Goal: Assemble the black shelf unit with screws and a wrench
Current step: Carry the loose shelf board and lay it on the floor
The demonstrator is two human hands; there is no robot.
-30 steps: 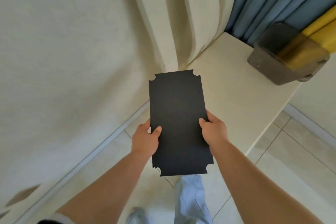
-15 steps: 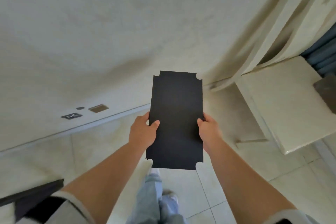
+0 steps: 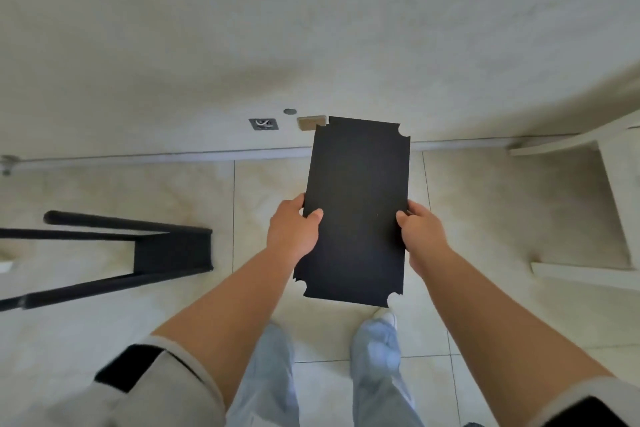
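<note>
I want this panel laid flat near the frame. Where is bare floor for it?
Bare beige tile floor lies between the black metal shelf frame, the white skirting board and the flat black shelf panel held by left hand and right hand. More bare tile sits right, before the white furniture base. Crowded around the frame's legs.

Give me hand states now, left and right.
Left hand: grips the left edge of the black shelf panel.
Right hand: grips the panel's right edge.

A pale tiled floor bears a black shelf frame lying at left.
</note>
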